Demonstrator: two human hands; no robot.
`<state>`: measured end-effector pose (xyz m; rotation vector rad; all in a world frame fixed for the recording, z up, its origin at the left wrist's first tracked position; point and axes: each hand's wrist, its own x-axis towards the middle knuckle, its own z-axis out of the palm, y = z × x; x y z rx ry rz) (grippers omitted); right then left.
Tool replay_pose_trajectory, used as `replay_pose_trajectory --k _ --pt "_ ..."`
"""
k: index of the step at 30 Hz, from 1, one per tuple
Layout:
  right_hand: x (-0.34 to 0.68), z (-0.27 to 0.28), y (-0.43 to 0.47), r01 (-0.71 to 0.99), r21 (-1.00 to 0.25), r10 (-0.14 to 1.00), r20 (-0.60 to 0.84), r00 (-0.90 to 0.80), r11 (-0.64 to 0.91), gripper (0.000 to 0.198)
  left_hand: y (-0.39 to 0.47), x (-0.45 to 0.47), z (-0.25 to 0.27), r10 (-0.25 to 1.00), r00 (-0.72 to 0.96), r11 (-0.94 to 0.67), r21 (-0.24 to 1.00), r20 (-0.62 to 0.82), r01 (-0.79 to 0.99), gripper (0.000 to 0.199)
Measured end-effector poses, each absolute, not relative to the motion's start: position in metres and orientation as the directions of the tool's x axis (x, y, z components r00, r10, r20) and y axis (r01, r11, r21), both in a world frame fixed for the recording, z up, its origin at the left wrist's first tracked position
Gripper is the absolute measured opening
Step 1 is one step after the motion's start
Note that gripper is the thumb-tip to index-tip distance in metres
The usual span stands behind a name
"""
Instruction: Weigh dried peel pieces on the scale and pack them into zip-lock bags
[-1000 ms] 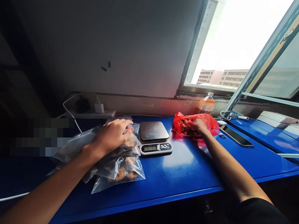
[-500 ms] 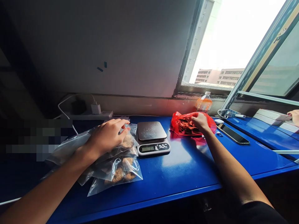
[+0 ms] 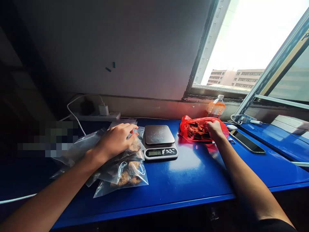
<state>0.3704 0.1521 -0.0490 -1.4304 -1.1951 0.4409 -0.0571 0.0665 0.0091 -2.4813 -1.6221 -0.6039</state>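
My left hand (image 3: 118, 138) lies palm down over a pile of clear zip bags (image 3: 134, 167), its fingers loosely spread. Brown, rough lumps show inside the bags. Right of the pile stands a digital kitchen scale (image 3: 159, 134) with a bare metal plate and a lit display. My right hand (image 3: 214, 129) is at the right part of a red plastic bag (image 3: 184, 124), its fingers curled in at the rim and partly hidden. The bag's mouth is wide and shows reddish-brown dried pieces (image 3: 196, 131) inside.
Behind the red bag stands an orange drink bottle (image 3: 216, 108). A phone (image 3: 248, 141), an earphone case (image 3: 232, 127) and earphones (image 3: 231, 140) lie right of it. A power strip with a charger (image 3: 103, 110) sits at the back left, below the wall. White boxes (image 3: 289, 124) are at far right.
The view has shifted slightly, moving the scene right. My right hand has drawn back a little toward the red bag's rim. My left hand stays over the zip bags.
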Motion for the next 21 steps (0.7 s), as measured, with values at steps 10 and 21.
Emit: replay_pose_trajectory --k 10,21 --pt "0.356 -0.046 0.147 0.256 -0.954 0.871 0.256 0.42 0.156 0.017 0.065 -0.056 0.008 0.852 0.361 -0.422 0.091 0.379 0.902 0.043" --pt "0.347 -0.048 0.146 0.299 -0.944 0.863 0.264 0.43 0.14 0.014 0.066 -0.054 0.009 0.868 0.352 -0.407 0.096 0.35 0.909 0.046"
